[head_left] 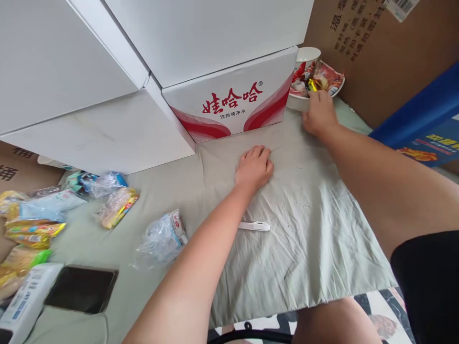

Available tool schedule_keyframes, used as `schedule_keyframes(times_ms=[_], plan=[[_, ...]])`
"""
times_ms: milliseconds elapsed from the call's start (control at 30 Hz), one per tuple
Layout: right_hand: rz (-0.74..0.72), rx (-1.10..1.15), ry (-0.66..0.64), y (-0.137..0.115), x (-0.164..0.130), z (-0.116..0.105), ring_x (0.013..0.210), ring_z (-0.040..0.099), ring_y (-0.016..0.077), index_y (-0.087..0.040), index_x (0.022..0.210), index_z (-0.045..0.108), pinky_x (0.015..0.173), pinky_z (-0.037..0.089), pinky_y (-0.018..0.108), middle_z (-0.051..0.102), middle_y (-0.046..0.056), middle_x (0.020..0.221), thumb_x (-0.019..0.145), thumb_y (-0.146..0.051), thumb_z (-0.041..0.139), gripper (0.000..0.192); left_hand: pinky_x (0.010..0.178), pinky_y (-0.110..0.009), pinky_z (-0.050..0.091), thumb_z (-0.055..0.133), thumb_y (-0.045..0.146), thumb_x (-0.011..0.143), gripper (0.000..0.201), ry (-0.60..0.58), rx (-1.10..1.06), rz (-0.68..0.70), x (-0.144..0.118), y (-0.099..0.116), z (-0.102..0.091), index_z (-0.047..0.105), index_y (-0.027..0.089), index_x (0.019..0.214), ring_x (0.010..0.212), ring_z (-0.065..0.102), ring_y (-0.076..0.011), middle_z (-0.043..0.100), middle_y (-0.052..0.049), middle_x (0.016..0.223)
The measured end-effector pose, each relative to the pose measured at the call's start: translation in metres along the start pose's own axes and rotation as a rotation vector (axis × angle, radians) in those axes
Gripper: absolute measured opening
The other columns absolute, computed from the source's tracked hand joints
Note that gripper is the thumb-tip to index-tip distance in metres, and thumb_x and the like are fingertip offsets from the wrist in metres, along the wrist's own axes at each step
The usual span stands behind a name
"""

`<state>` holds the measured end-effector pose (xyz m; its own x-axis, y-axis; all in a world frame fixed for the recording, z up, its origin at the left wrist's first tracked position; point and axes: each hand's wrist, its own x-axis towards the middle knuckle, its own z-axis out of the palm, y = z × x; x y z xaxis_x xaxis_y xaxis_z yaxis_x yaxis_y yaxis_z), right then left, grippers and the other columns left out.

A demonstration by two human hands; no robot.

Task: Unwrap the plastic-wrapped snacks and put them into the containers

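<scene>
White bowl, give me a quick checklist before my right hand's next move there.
1. Right hand at the bowl: ok, its fingers are at the near rim.
2. Firm hold on a packet or the rim: cannot tell, the fingertips are hidden.
3. Bowl upright: ok, with packets inside.
4. Cup clear of the bowl: cannot tell whether it stands in or behind it.
5. Left hand away from the bowl: ok, it rests on the cloth.
6. White tool fully in sight: not ok, the left forearm hides part of it.
</scene>
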<state>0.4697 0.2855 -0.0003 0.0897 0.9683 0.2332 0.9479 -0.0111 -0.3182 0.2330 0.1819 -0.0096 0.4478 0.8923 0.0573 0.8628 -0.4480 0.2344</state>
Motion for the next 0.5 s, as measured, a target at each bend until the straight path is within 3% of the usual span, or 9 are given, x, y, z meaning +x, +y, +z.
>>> schedule_keyframes(times_ms=[67,133,233,300,400,500], plan=[[-0.097,0.08,0.005,-0.004,-0.016,0.006,0.15,0.041,0.0292,-0.012,0.146,0.05,0.127,0.032,0.052,0.05,0.021,0.157,0.095,-0.006,0.049,0.051,0.129,-0.044,0.036,0.039,0.022,0.104,0.047,0.009,-0.015,0.005,0.001,-0.002,0.0,0.061,0.016,0.146,0.152,0.049,-0.0257,0.055,-0.011,0.162],[-0.153,0.081,-0.048,-0.005,-0.054,0.006,0.149,0.047,0.0317,-0.008,0.147,0.051,0.126,0.04,0.05,0.051,0.023,0.158,0.091,-0.01,0.055,0.056,0.129,-0.045,0.036,0.04,0.021,0.103,0.047,0.005,-0.069,0.006,0.005,-0.006,-0.001,0.062,0.015,0.145,0.153,0.048,-0.0272,0.055,-0.012,0.163],[-0.295,0.067,-0.122,0.002,-0.139,-0.004,0.145,0.056,0.0339,-0.009,0.141,0.059,0.121,0.048,0.053,0.056,0.024,0.155,0.094,-0.021,0.054,0.049,0.13,-0.043,0.036,0.047,0.016,0.098,0.048,-0.033,-0.263,-0.02,0.011,-0.009,-0.007,0.063,0.014,0.143,0.153,0.048,-0.0274,0.055,-0.013,0.162],[-0.369,0.039,-0.14,0.008,-0.2,-0.015,0.139,0.062,0.034,-0.015,0.136,0.065,0.115,0.053,0.057,0.063,0.021,0.149,0.099,-0.027,0.048,0.042,0.124,-0.041,0.045,0.046,0.012,0.095,0.054,-0.037,-0.33,-0.06,0.002,-0.004,-0.013,0.057,0.011,0.148,0.146,0.056,-0.0263,0.058,-0.016,0.159],[-0.415,-0.014,-0.127,0.017,-0.276,-0.032,0.14,0.063,0.0357,-0.017,0.138,0.065,0.113,0.055,0.06,0.067,0.019,0.146,0.104,-0.032,0.044,0.043,0.121,-0.042,0.048,0.046,0.012,0.095,0.06,0.03,-0.389,-0.096,-0.049,0.012,-0.024,0.048,0.016,0.155,0.144,0.058,-0.0245,0.058,-0.014,0.159],[-0.432,-0.035,-0.077,0.021,-0.319,-0.041,0.135,0.066,0.0377,-0.015,0.135,0.066,0.111,0.057,0.06,0.069,0.021,0.143,0.105,-0.035,0.042,0.044,0.119,-0.039,0.049,0.053,0.018,0.094,0.043,0.158,-0.572,0.134,-0.132,0.03,-0.035,0.062,0.019,0.135,0.133,0.064,-0.0237,0.071,-0.011,0.139]])
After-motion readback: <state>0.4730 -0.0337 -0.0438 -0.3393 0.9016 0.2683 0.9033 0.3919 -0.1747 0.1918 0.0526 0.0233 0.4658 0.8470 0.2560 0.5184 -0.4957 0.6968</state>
